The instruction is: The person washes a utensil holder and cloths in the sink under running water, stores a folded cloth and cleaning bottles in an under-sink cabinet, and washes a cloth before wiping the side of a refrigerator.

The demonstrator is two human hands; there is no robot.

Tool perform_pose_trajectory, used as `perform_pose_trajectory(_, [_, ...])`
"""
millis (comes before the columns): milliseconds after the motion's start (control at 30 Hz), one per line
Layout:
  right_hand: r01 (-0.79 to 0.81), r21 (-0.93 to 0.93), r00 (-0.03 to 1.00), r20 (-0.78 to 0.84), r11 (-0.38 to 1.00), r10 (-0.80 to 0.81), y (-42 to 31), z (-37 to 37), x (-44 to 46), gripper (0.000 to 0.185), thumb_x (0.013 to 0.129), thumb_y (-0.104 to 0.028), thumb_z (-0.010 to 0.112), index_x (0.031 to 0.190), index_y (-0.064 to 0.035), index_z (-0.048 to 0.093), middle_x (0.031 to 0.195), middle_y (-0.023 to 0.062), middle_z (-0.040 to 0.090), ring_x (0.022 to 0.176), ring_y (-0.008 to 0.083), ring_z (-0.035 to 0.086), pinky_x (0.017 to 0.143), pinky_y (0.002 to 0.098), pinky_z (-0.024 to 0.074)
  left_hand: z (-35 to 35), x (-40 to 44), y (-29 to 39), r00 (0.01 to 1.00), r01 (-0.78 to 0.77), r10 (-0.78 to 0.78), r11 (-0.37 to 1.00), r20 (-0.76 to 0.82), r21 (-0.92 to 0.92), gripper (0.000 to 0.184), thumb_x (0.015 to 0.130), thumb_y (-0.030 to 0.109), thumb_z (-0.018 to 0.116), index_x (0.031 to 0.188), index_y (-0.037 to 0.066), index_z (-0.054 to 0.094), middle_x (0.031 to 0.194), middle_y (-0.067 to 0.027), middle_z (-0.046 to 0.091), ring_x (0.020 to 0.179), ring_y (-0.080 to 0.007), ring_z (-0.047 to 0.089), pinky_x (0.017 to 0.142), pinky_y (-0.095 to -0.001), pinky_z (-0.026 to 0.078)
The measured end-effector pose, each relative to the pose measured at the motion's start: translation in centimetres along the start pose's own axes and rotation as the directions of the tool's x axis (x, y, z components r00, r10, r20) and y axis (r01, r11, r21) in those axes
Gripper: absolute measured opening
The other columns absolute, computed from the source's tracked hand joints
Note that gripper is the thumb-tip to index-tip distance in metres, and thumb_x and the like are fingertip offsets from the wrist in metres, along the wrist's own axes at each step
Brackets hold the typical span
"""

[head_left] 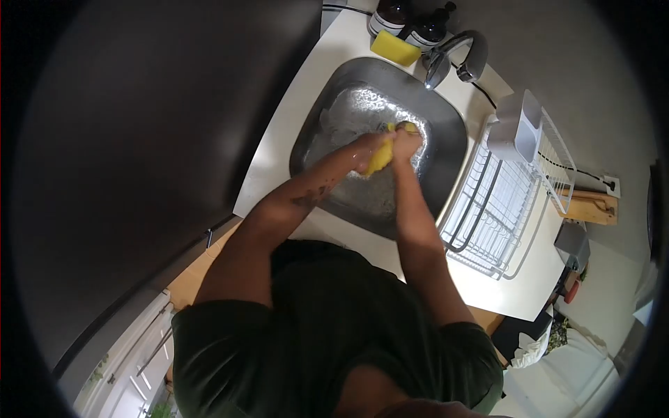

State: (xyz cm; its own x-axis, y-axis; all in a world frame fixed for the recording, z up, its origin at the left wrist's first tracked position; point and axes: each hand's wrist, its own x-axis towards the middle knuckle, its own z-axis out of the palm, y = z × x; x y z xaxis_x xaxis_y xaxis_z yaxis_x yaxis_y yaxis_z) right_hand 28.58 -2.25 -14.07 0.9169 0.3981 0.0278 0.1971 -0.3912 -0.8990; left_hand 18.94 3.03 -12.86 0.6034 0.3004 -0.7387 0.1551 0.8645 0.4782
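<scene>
Over the steel sink, both my hands are closed on a bunched yellow cloth. My left hand grips its left side, and much of the cloth bulges out between the two hands. Close beside it, my right hand is wrapped round the other end, where small yellow bits stick out past the fingers. Below them, suds and shallow water cover part of the sink floor. Some of my fingers are hidden by the cloth and by each other.
A chrome faucet stands at the sink's back right. Near it are a yellow sponge and dark bottles. To the right, a white wire dish rack holds a grey loaf-shaped container. A dark panel rises on the left.
</scene>
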Motion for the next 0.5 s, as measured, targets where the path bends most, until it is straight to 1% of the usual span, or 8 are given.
perform_pose_trajectory(67, [-0.182,0.023,0.981,-0.064,0.983,0.183,7.3,-1.2,4.9,0.014,0.072,-0.008,0.059,0.076,0.0049,0.061,0.067,0.0065,0.059,0.060,0.0150,0.055,0.054,0.0316,0.0437,-1.7,-4.4,1.2,0.923,-0.253,0.124,0.908,0.363,0.334,0.044,0.081,0.039,0.057,0.106,0.003,0.056,0.091,-0.0076,0.060,0.078,-0.0154,0.056,0.073,-0.0289,0.044])
perform_pose_trajectory(133, [-0.272,0.293,0.962,0.086,0.916,0.259,3.0,-5.1,6.1,0.029,0.081,-0.026,0.061,0.077,0.0036,0.061,0.068,0.0047,0.058,0.059,0.0122,0.052,0.054,0.0289,0.0442,-4.8,-5.0,3.1,0.931,-0.312,0.146,0.793,0.334,0.523,0.045,0.080,0.039,0.058,0.107,0.004,0.057,0.091,-0.0074,0.060,0.079,-0.0146,0.056,0.073,-0.0287,0.043])
perform_pose_trajectory(167, [-0.322,0.240,0.947,0.103,0.916,0.305,-0.5,-6.8,5.7,0.035,0.083,-0.032,0.057,0.077,0.0021,0.061,0.066,0.0046,0.057,0.058,0.0131,0.052,0.052,0.0277,0.0427,-6.2,-5.2,4.0,0.936,-0.341,0.161,0.629,0.312,0.699,0.046,0.079,0.040,0.060,0.109,0.006,0.057,0.092,-0.0072,0.061,0.080,-0.0138,0.057,0.074,-0.0284,0.043])
perform_pose_trajectory(200, [-0.392,-0.133,0.902,0.137,0.910,0.409,-2.8,-8.6,6.2,0.042,0.084,-0.040,0.052,0.076,0.0002,0.060,0.066,0.0059,0.057,0.056,0.0144,0.052,0.048,0.0282,0.0414,-7.1,-5.7,5.1,0.945,-0.324,0.123,0.490,0.303,0.809,0.043,0.079,0.038,0.059,0.106,0.005,0.058,0.090,-0.0070,0.061,0.079,-0.0134,0.056,0.072,-0.0283,0.043])
perform_pose_trajectory(233, [-0.395,-0.143,0.898,0.148,0.908,0.414,-2.3,-9.4,6.8,0.045,0.084,-0.044,0.050,0.075,-0.0003,0.060,0.066,0.0070,0.056,0.057,0.0154,0.053,0.049,0.0298,0.0419,-7.6,-5.8,6.1,0.952,-0.306,0.092,0.333,0.292,0.892,0.040,0.080,0.036,0.059,0.104,0.005,0.059,0.087,-0.0067,0.062,0.079,-0.0130,0.056,0.071,-0.0282,0.043])
perform_pose_trajectory(400, [-0.383,0.056,0.918,0.138,0.922,0.373,-2.1,-11.0,8.2,0.049,0.082,-0.049,0.051,0.077,-0.0004,0.060,0.071,0.0104,0.059,0.065,0.0175,0.058,0.057,0.0327,0.0452,-8.5,-4.3,5.6,0.924,-0.348,0.283,0.336,0.258,0.875,0.036,0.082,0.035,0.057,0.098,0.004,0.060,0.079,-0.0069,0.061,0.074,-0.0130,0.056,0.067,-0.0280,0.043])
perform_pose_trajectory(467, [0.145,-0.622,0.957,0.285,0.770,0.050,-2.4,-11.3,8.6,0.047,0.081,-0.047,0.052,0.082,-0.0008,0.061,0.076,0.0102,0.061,0.073,0.0173,0.059,0.064,0.0313,0.0459,-6.6,-4.1,5.4,0.861,-0.452,0.419,0.374,0.287,0.810,0.034,0.082,0.035,0.056,0.096,0.004,0.060,0.076,-0.0059,0.061,0.072,-0.0126,0.055,0.066,-0.0276,0.043])
perform_pose_trajectory(500, [0.379,-0.659,0.903,0.416,0.650,-0.105,-3.0,-11.5,8.8,0.035,0.083,-0.036,0.055,0.089,-0.0016,0.062,0.080,0.0095,0.063,0.074,0.0158,0.060,0.064,0.0283,0.0467,-5.5,-3.7,5.3,0.812,-0.568,0.446,0.456,0.376,0.685,0.032,0.083,0.033,0.055,0.094,0.004,0.059,0.074,-0.0040,0.058,0.069,-0.0110,0.052,0.065,-0.0269,0.042])
